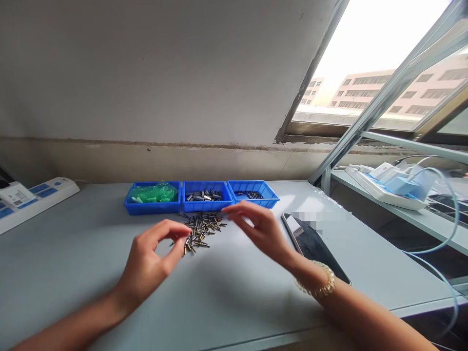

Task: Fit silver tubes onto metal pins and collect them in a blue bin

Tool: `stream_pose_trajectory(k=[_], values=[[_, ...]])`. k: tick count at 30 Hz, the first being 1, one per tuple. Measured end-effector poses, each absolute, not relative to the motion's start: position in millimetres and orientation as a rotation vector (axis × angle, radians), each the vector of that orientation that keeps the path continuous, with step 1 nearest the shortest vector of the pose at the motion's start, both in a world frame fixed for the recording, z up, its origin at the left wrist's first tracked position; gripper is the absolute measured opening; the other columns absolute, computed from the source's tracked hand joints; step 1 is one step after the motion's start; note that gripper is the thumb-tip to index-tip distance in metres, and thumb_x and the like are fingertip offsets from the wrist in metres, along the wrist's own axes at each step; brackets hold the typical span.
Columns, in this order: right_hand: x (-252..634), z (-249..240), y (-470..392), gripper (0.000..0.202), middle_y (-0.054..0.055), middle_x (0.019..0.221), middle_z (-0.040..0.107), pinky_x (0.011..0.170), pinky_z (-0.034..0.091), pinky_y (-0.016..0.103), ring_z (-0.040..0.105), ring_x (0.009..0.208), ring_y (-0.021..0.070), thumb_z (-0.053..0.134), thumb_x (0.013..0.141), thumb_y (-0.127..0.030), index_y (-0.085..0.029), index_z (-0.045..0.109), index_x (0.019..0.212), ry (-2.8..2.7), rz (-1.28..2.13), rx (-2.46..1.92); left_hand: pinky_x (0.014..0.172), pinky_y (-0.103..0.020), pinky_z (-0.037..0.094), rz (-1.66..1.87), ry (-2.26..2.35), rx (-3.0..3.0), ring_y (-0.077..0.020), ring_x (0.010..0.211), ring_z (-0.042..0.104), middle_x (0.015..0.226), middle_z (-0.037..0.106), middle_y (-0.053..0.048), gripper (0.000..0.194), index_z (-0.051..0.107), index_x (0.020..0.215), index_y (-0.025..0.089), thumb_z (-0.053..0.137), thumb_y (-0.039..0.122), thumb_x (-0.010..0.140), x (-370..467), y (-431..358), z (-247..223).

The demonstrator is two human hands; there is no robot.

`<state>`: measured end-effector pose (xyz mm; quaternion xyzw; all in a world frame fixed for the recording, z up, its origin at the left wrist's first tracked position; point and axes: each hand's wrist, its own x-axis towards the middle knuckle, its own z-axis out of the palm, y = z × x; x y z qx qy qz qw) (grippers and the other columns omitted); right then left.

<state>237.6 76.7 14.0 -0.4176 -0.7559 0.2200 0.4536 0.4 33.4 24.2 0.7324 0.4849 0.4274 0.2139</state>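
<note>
A loose pile of small metal pins (200,228), dark with brassy ends, lies on the grey table. My left hand (155,251) is at the pile's left side, thumb and forefinger pinched together. Whatever sits between those fingertips is too small to make out. Over the pile's right edge, just in front of the bins, is my right hand (258,229). Its fingers reach out to the left, slightly apart and a little blurred, and I see nothing held in them. Behind the pile stand a middle blue bin (208,206) with metal parts and a right blue bin (272,199) with dark pins.
A left blue bin (146,209) holds green plastic bags. Right of my right hand lies a phone (321,251). Power strips stand on the left (54,187) and on the right-hand shelf (387,187), where a pale cable (455,214) hangs down. A metal frame (351,136) rises by the window.
</note>
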Motion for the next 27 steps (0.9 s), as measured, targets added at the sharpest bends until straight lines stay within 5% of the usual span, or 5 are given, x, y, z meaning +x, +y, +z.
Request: stream_pose_trajectory(k=[6, 12, 22, 27], values=[[283, 17, 122, 0.032, 0.013, 0.095, 0.069, 0.088, 0.044, 0.054, 0.057, 0.097, 0.0324, 0.057, 0.086, -0.029, -0.02, 0.067, 0.115, -1.81, 0.073, -1.285, 0.07, -0.031, 0.053, 0.975, 1.536, 2.225, -0.0216, 0.073, 0.069, 0.082, 0.076, -0.004, 0.02, 0.07, 0.079, 0.021, 0.051, 0.023, 0.08, -27, 82, 16], [272, 6, 104, 0.025, 0.01, 0.09, 0.071, 0.079, 0.048, 0.044, 0.058, 0.089, 0.0283, 0.047, 0.093, -0.027, -0.022, 0.068, 0.106, -1.916, -0.029, -1.235, 0.061, -0.028, 0.051, 0.745, 1.516, 2.373, -0.0213, 0.069, 0.068, 0.078, 0.074, -0.004, 0.022, 0.073, 0.074, 0.021, 0.052, 0.02, 0.079, -33, 89, 2], [249, 3, 81, 0.02, 0.001, 0.065, 0.061, 0.067, 0.052, 0.034, 0.06, 0.066, 0.0181, 0.053, 0.087, -0.021, -0.021, 0.068, 0.1, -1.916, 0.198, -1.17, 0.073, -0.038, 0.047, 0.885, 1.543, 2.428, -0.0264, 0.078, 0.062, 0.089, 0.062, -0.008, 0.022, 0.058, 0.081, 0.02, 0.037, 0.022, 0.09, -31, 86, 4], [225, 6, 54, 0.036, 0.002, 0.081, 0.071, 0.075, 0.055, 0.032, 0.066, 0.078, 0.0165, 0.056, 0.083, -0.019, -0.022, 0.061, 0.118, -1.987, 0.603, -1.006, 0.067, -0.03, 0.047, 0.933, 1.387, 2.318, -0.0194, 0.07, 0.061, 0.081, 0.063, -0.003, 0.018, 0.055, 0.087, 0.021, 0.039, 0.025, 0.094, -11, 57, 10]])
